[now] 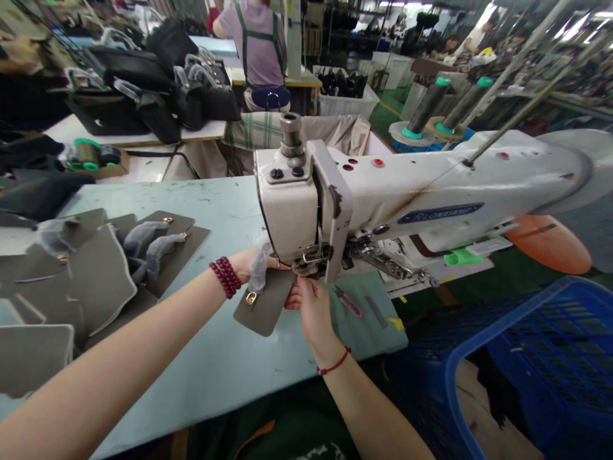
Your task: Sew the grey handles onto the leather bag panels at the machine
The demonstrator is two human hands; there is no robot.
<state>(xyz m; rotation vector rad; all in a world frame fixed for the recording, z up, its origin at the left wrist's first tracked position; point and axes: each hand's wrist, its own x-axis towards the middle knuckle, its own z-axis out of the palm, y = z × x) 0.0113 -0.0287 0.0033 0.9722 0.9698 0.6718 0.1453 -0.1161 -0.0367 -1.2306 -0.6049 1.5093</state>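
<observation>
A grey-brown bag panel [271, 305] with rounded corners lies under the needle area of a white sewing machine [288, 211]. On it are a gold buckle [251, 298] and a handle wrapped in clear plastic [259, 268]. My left hand [245, 263] grips the panel's far edge, a digit stretched toward the presser foot; the wrapped handle hides part of this hand. At the panel's right edge, close to the foot, my right hand [312, 306] pinches the leather between thumb and fingers. Pink-handled snips [348, 301] lie right of that hand.
Similar grey panels [103, 281] with wrapped handles are piled on the left of the pale table [205, 370]. A blue plastic basket [454, 364] stands at the lower right. Thread cones [426, 105] rise behind the machine. Black bags [119, 102] and a seated person [261, 45] are beyond.
</observation>
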